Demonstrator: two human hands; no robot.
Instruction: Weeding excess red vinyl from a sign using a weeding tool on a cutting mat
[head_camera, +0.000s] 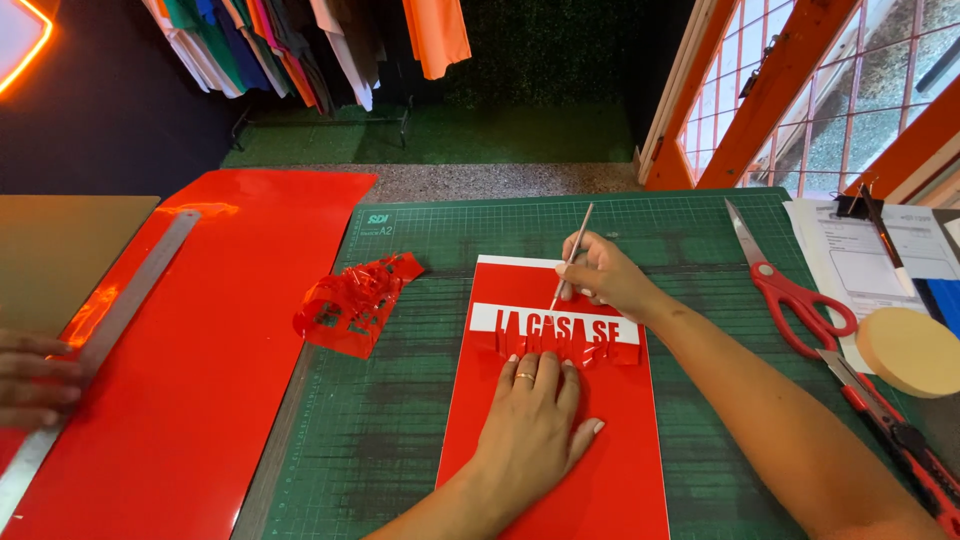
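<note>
A red vinyl sheet (560, 470) lies on the green cutting mat (420, 300). Across it runs a white band with red letters, where the surplus vinyl is peeled and curled along the lower edge. My left hand (535, 420) presses flat on the sheet just below that band. My right hand (605, 275) holds a thin metal weeding tool (572, 255) like a pen, with its tip on the letters. A crumpled scrap of peeled red vinyl (355, 300) lies on the mat to the left.
A large red sheet (220, 330) with a steel ruler (110, 330) lies at left, where another person's hand (35, 375) rests. Red-handled scissors (790, 290), a red utility knife (900, 435), a round tan pad (910, 350) and clipped papers (870, 240) sit at right.
</note>
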